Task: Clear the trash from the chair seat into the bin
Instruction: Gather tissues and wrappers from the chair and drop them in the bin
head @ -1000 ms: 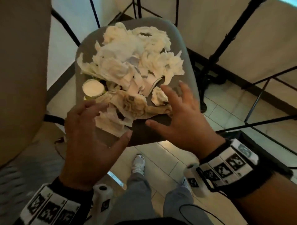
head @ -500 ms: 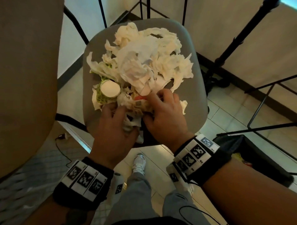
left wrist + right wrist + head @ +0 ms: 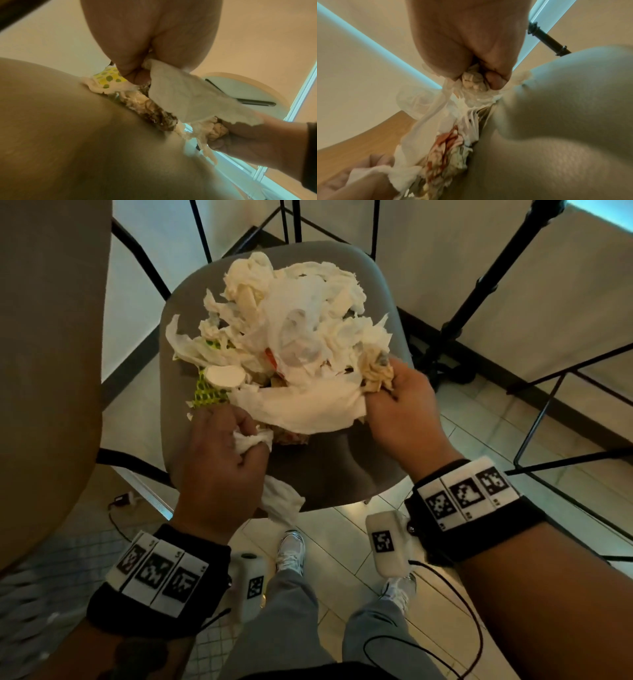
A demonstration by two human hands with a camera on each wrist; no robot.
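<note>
The gathering step was under way: the left hand [image 3: 219, 453] gripped a white tissue [image 3: 251, 440], and the right hand [image 3: 400, 409] clutched a stained paper wad [image 3: 375, 371] at the near edge of the trash pile [image 3: 291, 337] on the chair seat [image 3: 342, 467]. Next would likely come lifting the bunch together toward the bin, which was not in view.

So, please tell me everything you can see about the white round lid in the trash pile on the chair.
The white round lid looks like a flat plastic disc with a plain matte top, slightly tilted. It lies at the left front edge of the trash pile on the grey chair seat, resting on yellow-green mesh, with tissue against its far side. Neither hand touches it; the left hand grips tissue just in front of it.
</note>
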